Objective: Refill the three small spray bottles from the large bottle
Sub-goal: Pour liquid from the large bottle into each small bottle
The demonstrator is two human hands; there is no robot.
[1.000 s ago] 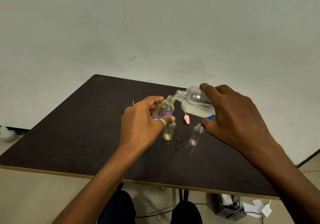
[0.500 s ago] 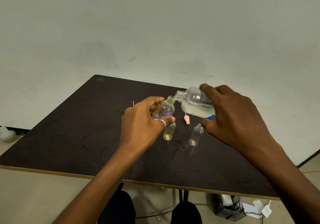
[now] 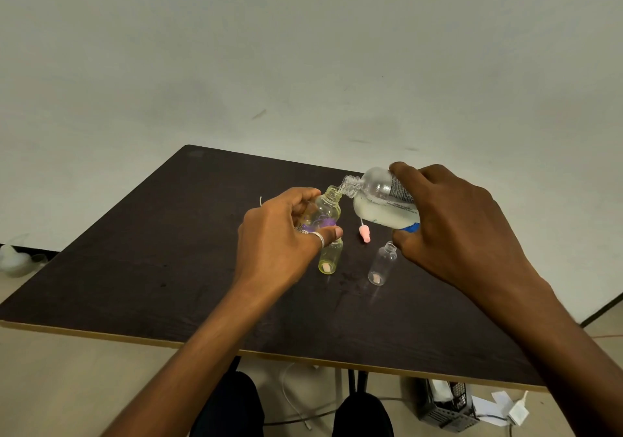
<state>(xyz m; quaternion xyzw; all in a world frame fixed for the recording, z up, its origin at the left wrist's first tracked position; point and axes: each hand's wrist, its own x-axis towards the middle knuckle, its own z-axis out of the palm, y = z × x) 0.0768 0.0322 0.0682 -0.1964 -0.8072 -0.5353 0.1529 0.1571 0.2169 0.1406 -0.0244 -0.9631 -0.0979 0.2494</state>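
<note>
My right hand [image 3: 451, 231] grips the large clear bottle [image 3: 381, 200], tipped on its side with milky liquid pooled in its lower half. Its open neck touches the mouth of a small yellow-tinted bottle with purple print [image 3: 323, 212], which my left hand [image 3: 279, 237] holds tilted above the table. Below it a second small yellow bottle [image 3: 329, 258] stands uncapped on the dark table [image 3: 151, 268]. A small clear bottle [image 3: 382, 264] stands uncapped to its right, just under my right hand.
A pink spray cap [image 3: 364, 234] lies on the table between the standing bottles and the large bottle. A thin white tube [image 3: 261, 201] lies behind my left hand. Under the table's front edge are a cable, a black crate [image 3: 445, 403] and paper scraps.
</note>
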